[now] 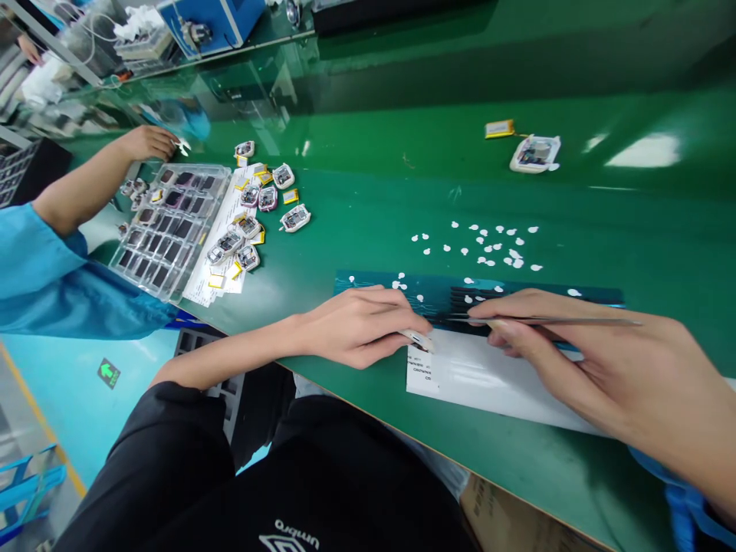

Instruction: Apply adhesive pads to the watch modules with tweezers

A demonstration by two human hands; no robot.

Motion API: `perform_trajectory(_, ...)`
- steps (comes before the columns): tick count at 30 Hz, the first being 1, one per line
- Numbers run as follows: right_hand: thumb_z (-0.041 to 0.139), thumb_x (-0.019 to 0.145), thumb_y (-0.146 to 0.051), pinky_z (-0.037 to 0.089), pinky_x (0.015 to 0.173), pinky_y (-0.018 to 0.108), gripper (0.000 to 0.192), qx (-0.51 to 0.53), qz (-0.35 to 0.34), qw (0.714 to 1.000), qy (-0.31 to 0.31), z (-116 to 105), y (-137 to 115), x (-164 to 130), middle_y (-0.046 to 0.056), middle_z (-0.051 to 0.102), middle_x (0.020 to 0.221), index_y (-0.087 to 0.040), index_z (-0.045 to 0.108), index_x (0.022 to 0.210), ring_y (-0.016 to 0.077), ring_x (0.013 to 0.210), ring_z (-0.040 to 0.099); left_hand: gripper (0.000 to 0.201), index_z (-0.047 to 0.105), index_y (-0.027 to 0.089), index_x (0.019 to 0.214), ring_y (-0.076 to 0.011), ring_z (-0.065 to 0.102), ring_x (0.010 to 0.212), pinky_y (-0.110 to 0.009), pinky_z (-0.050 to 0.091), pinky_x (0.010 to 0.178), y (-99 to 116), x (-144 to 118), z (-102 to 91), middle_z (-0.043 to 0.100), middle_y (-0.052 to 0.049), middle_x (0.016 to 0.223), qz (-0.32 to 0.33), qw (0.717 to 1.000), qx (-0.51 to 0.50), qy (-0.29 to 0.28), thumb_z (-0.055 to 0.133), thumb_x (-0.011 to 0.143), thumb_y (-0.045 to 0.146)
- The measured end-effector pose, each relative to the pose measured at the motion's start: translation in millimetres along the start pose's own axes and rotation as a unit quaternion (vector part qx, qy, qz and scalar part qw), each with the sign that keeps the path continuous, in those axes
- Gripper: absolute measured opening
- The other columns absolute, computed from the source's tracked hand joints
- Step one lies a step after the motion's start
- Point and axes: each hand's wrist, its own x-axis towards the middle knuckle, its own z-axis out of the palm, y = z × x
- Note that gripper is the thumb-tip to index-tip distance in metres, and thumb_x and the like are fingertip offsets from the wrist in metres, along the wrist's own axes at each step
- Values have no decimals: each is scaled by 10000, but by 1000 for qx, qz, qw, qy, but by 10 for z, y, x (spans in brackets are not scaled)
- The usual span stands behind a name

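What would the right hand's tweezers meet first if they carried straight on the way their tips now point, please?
The right hand aims the tweezers leftward along the dark blue sheet. Their tips nearly reach the left hand; they would probably meet its fingertips first, or the small white part pinched there.

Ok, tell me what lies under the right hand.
Under the right hand, which holds tweezers, lie a white sheet and a dark blue strip on the green table. The palm hides what lies beneath it.
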Motion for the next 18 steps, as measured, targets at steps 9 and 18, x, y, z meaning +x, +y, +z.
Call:
perform_trajectory(9, 528, 1053, -393, 675, 828, 304, 254, 29, 5, 999, -29, -3, 71, -26, -44, 815, 996, -307, 764, 1020, 186, 784, 783, 242, 662, 161, 1155, -190, 679, 1014, -350, 470, 768, 8, -2, 55, 769, -75, 1296, 89, 977, 194, -13, 441, 1065, 201)
perform_trajectory(18, 532, 1050, -379, 680, 848, 305, 266, 23, -1, 999, -40, -35, 111, -60, -48, 815, 1035, -307, 774, 965, 187, 823, 791, 247, 662, 178, 1130, -194, 645, 1035, -352, 432, 786, 23, -1, 62, 758, -72, 1309, 71, 975, 208, -30, 424, 1070, 204)
